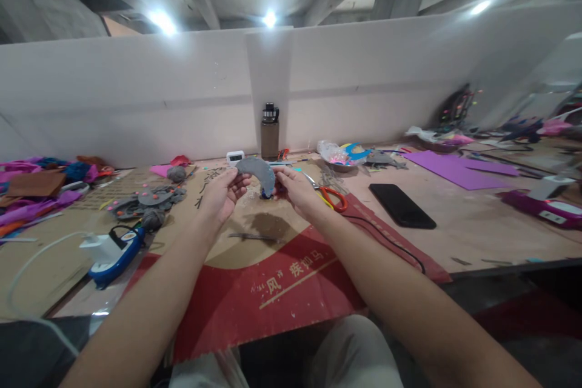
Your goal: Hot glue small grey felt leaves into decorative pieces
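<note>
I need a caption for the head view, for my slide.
Left hand and right hand hold a curved grey piece above a red-and-brown sheet.

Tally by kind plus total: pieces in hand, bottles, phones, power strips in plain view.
Curved grey piece, between left hand and right hand: 1
Bottle: 1
Phone: 1
Power strips, blue one and purple one: 2
Total: 5

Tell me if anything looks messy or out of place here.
Mildly messy: the red cardboard is speckled with pale marks, and small scraps lie loose near the front edge of the table, at right.
</note>
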`<state>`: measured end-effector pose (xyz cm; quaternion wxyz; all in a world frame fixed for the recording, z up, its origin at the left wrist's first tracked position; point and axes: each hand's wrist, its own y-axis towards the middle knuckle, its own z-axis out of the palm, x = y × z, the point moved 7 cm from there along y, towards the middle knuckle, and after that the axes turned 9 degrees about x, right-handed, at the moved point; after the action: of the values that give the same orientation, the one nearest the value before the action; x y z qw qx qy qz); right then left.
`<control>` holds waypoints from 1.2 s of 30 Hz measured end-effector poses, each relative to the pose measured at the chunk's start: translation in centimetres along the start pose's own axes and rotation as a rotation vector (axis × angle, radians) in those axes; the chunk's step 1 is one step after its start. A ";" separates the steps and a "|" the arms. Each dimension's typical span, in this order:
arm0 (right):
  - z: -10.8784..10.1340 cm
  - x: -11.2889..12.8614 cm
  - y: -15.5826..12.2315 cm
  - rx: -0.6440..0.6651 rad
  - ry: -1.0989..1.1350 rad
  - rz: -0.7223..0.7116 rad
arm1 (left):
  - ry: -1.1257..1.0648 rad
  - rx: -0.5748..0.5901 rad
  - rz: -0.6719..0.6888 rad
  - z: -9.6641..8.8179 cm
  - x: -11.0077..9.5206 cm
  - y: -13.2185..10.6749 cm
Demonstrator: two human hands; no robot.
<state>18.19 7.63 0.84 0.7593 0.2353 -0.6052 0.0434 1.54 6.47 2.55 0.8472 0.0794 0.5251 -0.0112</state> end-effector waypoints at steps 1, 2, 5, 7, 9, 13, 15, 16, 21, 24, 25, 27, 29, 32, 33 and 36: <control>-0.1 0.4 0.0 -0.008 -0.037 -0.046 | -0.042 -0.009 -0.050 -0.1 0.2 0.1; -0.1 0.9 -0.1 -0.008 -0.086 -0.098 | -0.079 -0.004 -0.108 -0.1 0.6 0.1; 0.4 1.9 -0.3 0.041 -0.215 -0.223 | -0.112 0.064 -0.272 0.5 2.2 0.0; 0.8 2.0 -0.4 0.096 -0.255 -0.245 | -0.033 0.124 -0.360 1.0 3.5 -0.3; 0.8 1.8 -0.2 0.097 -0.260 -0.216 | 0.135 0.193 -0.413 1.4 4.8 -0.7; -0.1 0.8 0.0 -0.009 -0.238 -0.088 | 0.366 0.244 -0.302 2.0 4.7 -0.7; -0.3 0.6 0.1 -0.023 -0.255 -0.051 | 0.308 0.214 -0.191 2.0 3.5 -0.5; -0.3 0.6 0.1 -0.019 -0.264 -0.041 | 0.265 0.197 -0.134 1.9 2.8 -0.3; 0.0 0.7 0.0 0.011 -0.301 -0.053 | 0.149 0.210 0.017 1.7 0.6 -0.1; 0.3 0.9 0.1 0.028 -0.330 -0.064 | 0.160 0.183 0.023 1.5 0.7 -0.1; 0.4 1.0 0.1 0.038 -0.336 -0.065 | 0.171 0.168 0.025 1.4 0.8 -0.1; 0.7 1.1 0.0 0.064 -0.326 -0.074 | 0.181 0.129 0.033 1.1 0.8 -0.1; 0.9 1.2 0.0 0.081 -0.297 -0.088 | 0.169 0.083 0.044 0.8 0.7 -0.1; 0.7 1.0 -0.2 0.046 -0.292 -0.056 | 0.143 0.033 0.060 0.5 0.4 -0.1; 0.5 0.8 -0.2 0.022 -0.306 -0.031 | 0.139 0.026 0.064 0.4 0.3 -0.1; 0.1 0.6 -0.4 -0.021 -0.363 0.022 | 0.134 0.022 0.074 0.5 0.0 -0.2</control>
<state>18.38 7.15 1.30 0.6396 0.2246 -0.7352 0.0021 1.96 6.18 2.72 0.8092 0.1086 0.5771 0.0196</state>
